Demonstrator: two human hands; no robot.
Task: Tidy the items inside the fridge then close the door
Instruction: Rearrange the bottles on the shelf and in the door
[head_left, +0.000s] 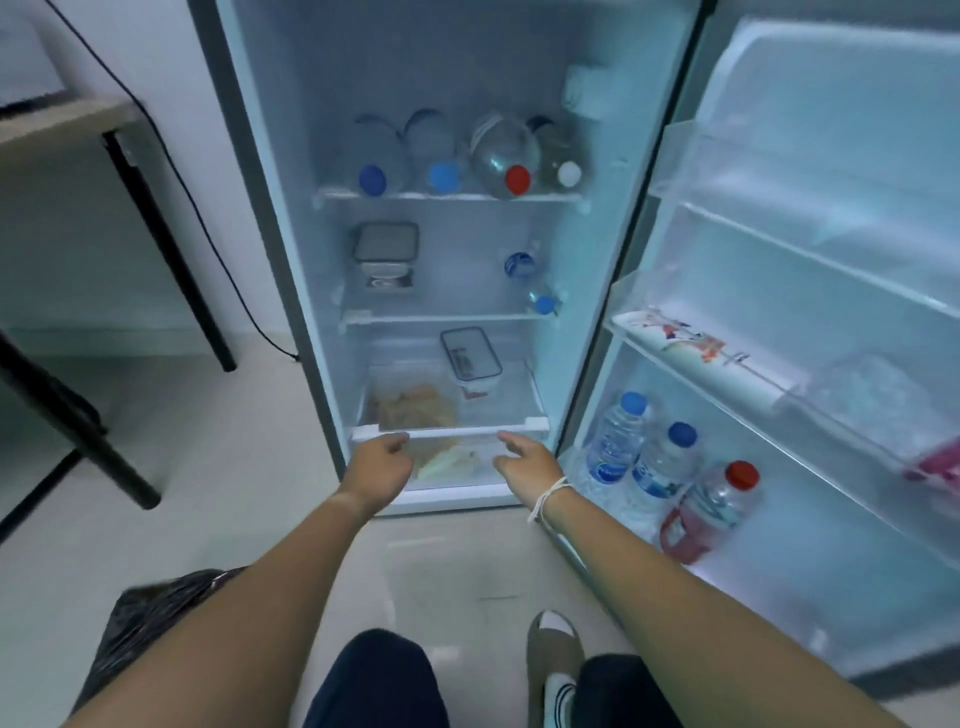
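Observation:
The fridge (270, 218) stands open, its door (831, 260) swung to the right. Several bottles (447, 166) lie on the top shelf. On the middle shelf sit a grey-lidded container (387, 241) and a small bottle (535, 286). The bottom glass shelf holds a blue-rimmed container (470, 353) and a bag of brown food (415, 408). Both hands reach to the clear crisper drawer (457, 462) at the bottom. My left hand (379, 467) curls at its left front, my right hand (527, 460) spreads at its right front. Whether either grips the drawer is unclear.
Three bottles (670, 467) stand in the lowest door rack, one with a red cap. A flat printed packet (685, 340) rests on the rack above. A black bag (150, 618) lies on the floor at lower left. A dark-legged table (130, 208) stands to the left.

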